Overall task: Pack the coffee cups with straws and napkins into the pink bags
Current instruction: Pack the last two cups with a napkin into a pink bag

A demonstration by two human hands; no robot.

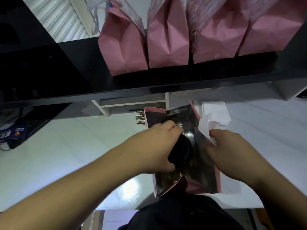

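An open pink bag (218,178) with a dark shiny lining stands on the white counter right in front of me. My left hand (159,146) grips a black-lidded coffee cup (181,151) inside the bag's mouth. My right hand (232,151) pinches a white napkin (205,127) against the bag's right rim. Several more pink bags (167,39) stand side by side on the black shelf above. I see no straw in the open bag.
A stack of white napkins (216,112) lies on the counter (66,146) just right of the bag. Wrapped straws (140,118) lie at the bag's far left. The black shelf (116,90) overhangs the counter's back. Dark items and cables sit at far left.
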